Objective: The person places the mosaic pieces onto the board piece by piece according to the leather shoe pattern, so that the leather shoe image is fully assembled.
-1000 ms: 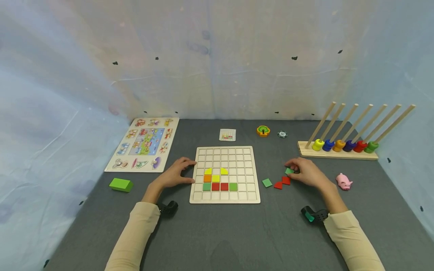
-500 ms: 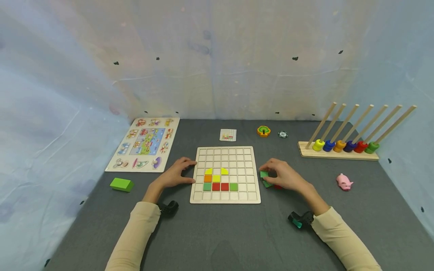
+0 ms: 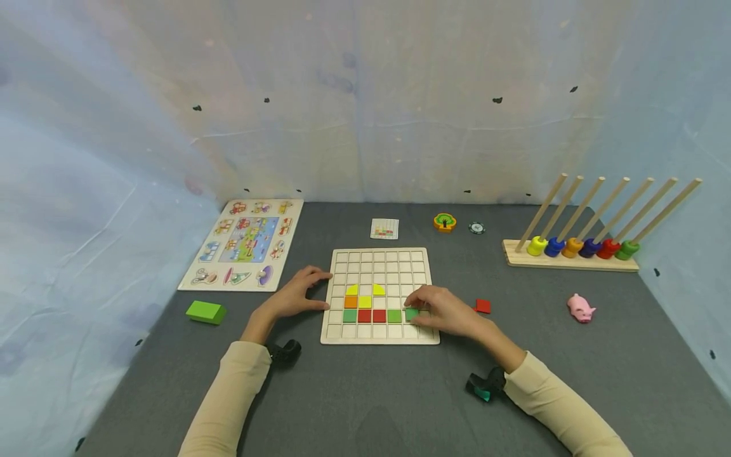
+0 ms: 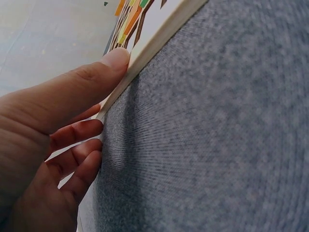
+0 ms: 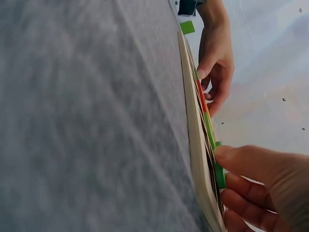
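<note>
My right hand (image 3: 445, 312) rests over the lower right part of the wooden grid board (image 3: 380, 335), its thumb and fingertips (image 5: 231, 157) pinched on a green square tile (image 3: 411, 313). The tile sits at my fingertips on the board's coloured row, just right of the green tile (image 3: 394, 315) that ends that row; in the right wrist view its edge (image 5: 219, 175) shows under my thumb, against the board's surface. Whether it lies fully in a cell I cannot tell.

My left hand (image 3: 297, 293) lies at the board's left edge, fingers relaxed and only lightly bent; the thumb (image 4: 87, 84) presses against the board's rim (image 4: 159, 41) and the other fingers (image 4: 77, 135) touch the same edge lower down. It grasps nothing.

Beyond my right knuckles, on the grey mat (image 3: 400, 393), lies a red square tile (image 3: 483, 306), apart from the hand. Further right is a pink pig figure (image 3: 581, 308), and behind it a peg rack with coloured rings (image 3: 571, 251). Left of my left hand lies a green block (image 3: 205, 311), with a picture puzzle board (image 3: 242, 242) behind it.
</note>
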The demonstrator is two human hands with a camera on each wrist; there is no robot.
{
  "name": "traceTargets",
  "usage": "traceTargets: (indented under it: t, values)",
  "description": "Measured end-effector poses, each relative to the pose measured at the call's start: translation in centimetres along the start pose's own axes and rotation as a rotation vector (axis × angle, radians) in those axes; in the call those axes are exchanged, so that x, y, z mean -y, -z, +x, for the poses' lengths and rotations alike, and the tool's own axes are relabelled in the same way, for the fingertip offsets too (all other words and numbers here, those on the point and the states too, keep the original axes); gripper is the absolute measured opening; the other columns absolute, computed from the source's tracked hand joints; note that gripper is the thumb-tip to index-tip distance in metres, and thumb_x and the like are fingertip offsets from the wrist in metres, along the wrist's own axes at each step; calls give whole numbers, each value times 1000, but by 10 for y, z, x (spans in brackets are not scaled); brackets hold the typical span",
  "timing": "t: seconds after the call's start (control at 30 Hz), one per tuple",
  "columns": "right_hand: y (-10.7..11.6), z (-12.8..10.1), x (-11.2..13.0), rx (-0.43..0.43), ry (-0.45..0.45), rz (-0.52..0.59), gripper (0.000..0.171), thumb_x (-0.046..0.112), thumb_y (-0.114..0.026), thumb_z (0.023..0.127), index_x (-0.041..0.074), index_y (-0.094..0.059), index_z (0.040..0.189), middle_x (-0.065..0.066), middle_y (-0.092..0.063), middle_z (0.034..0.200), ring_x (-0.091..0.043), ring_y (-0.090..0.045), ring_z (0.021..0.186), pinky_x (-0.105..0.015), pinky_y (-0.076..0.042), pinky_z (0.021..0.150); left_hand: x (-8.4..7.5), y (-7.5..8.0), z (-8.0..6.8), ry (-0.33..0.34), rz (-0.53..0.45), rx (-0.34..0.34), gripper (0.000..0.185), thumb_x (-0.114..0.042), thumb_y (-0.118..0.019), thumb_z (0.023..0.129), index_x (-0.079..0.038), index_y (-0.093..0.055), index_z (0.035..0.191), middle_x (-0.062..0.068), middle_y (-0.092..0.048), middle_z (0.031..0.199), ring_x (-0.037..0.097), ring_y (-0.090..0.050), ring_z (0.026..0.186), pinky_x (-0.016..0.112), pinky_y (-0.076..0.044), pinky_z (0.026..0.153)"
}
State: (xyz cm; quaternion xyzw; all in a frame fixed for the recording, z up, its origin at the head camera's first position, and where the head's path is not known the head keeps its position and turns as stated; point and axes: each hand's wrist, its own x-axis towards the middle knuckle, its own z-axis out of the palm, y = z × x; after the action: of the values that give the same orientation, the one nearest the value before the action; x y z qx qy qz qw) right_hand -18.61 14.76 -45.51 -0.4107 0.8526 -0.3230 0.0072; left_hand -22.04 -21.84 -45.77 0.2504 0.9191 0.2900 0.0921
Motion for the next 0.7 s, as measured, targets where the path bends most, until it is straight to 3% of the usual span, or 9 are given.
traceTargets:
  t: [0.3,0.7]
  values:
    - [1,-2,-2,-2,53,20,13,16,-74,81,12,-72,93,0,-61,96,-14,-53,86,-30,-45,72,0,-1,0,0,-3,-3,71,-38,-75,77,-10,-47,137,12,-43,128,29,-39,118,51,-33,99]
    - [6,-4,-3,3,50,38,19,14,-72,82,12,-70,101,1,-64,101,-13,-54,87,-31,-45,72,0,0,0,8,-7,-3,70,-36,-76,77,-11,-48,136,11,-43,128,29,-39,119,51,-33,100]
